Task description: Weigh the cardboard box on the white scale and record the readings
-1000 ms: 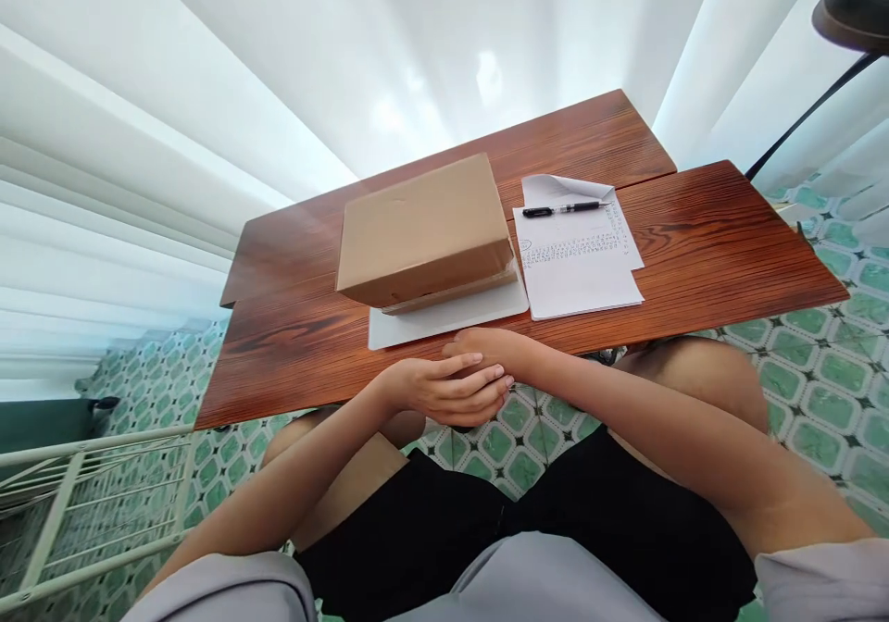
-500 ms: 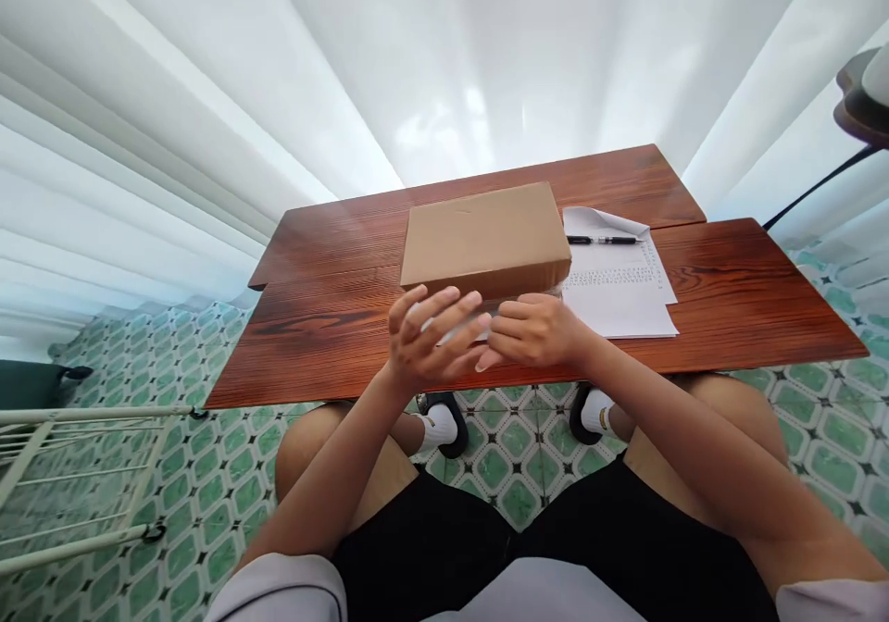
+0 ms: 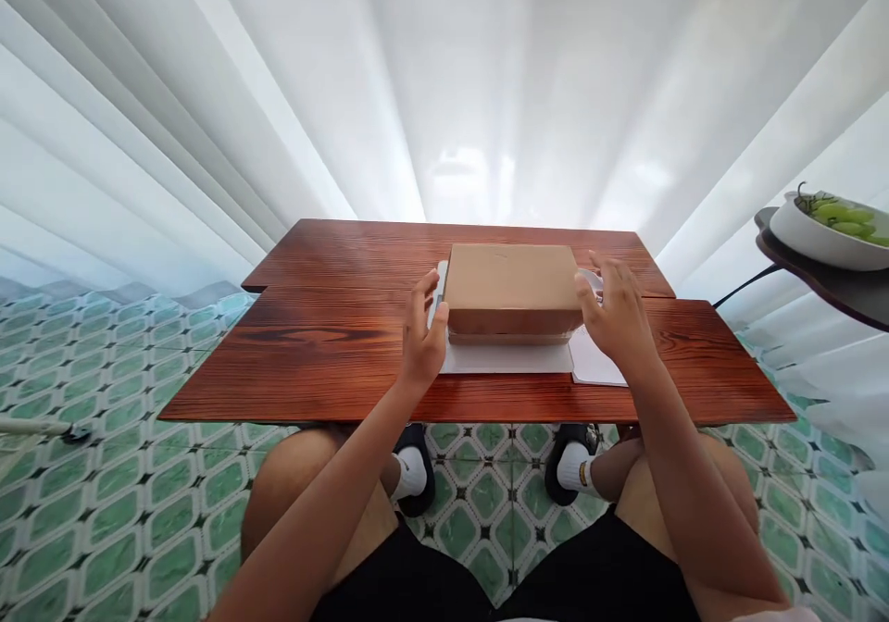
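Note:
A closed brown cardboard box (image 3: pixel 512 278) rests on the wooden table (image 3: pixel 312 349), with a flat white item (image 3: pixel 507 360) lying beneath it. By the box's left side is my left hand (image 3: pixel 425 337), upright, fingers apart and thumb close to the edge. My right hand (image 3: pixel 617 312) stands at the right side, open, its thumb at the box's corner; whether either thumb touches the cardboard I cannot tell. White sheets of paper (image 3: pixel 597 363) lie to the right, partly hidden under my right hand and wrist.
A white bowl of green fruit (image 3: pixel 833 229) sits on a dark stand (image 3: pixel 823 284) at the far right. White curtains (image 3: pixel 472 94) hang behind the table. Green patterned tiles (image 3: pixel 479 492) cover the floor, and a pale rack bar (image 3: pixel 34 428) shows at the left.
My hands have come apart from in front of the box and now flank it. The view has shifted, bringing the fruit bowl into sight and showing the box squarer to me.

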Tool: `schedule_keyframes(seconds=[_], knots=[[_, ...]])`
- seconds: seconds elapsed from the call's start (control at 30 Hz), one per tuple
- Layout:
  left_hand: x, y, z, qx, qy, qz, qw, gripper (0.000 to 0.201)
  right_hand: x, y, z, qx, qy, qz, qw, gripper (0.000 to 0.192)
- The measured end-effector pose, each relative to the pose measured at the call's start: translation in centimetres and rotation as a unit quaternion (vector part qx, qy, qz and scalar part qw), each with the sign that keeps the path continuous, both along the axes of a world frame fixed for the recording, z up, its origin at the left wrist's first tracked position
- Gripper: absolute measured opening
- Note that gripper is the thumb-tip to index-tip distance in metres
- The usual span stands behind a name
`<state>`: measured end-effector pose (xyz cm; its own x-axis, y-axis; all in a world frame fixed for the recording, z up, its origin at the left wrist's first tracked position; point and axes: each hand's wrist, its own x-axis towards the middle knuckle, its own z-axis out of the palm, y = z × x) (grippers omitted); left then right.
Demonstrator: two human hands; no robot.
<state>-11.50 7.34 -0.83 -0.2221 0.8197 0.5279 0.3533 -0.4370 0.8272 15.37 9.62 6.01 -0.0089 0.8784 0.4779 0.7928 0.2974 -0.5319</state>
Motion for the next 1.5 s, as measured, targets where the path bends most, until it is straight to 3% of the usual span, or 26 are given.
schedule_keyframes(seconds=[0.1,0.23,0.43,0.57,0.9,1.07,1.5], knots=[[0.1,0.2,-0.2,-0.043,-0.054,-0.031,0.997,0.048,1.0,-0.3,-1.0,-0.071,0.011,-0.021,0.997,0.065],[0.4,-0.1,0.2,-0.082,-0.068,-0.037,0.994,0.05,1.8,-0.6,-1.5,-0.147,0.018,-0.027,0.989,0.07],[0.5,-0.4,0.4,-0.106,-0.054,-0.04,0.992,0.052,1.2,-0.7,-1.2,-0.182,-0.025,-0.012,0.983,0.074],[0.6,-0.5,0.2,-0.104,-0.053,-0.044,0.992,0.053,0.5,-0.8,-1.4,-0.211,-0.063,-0.007,0.975,0.065],[0.7,-0.8,-0.1,-0.114,-0.052,-0.041,0.991,0.053,0.3,-0.4,-1.6,-0.189,-0.078,-0.006,0.979,0.05],[0.5,-0.9,0.3,-0.137,-0.058,-0.045,0.988,0.057,0.1,-0.3,-1.3,-0.181,-0.079,0.0,0.98,0.049],[-1.1,-0.9,2.0,-0.115,-0.092,0.001,0.989,0.051,-2.4,-0.7,-0.1,-0.182,-0.08,0.004,0.98,0.051]])
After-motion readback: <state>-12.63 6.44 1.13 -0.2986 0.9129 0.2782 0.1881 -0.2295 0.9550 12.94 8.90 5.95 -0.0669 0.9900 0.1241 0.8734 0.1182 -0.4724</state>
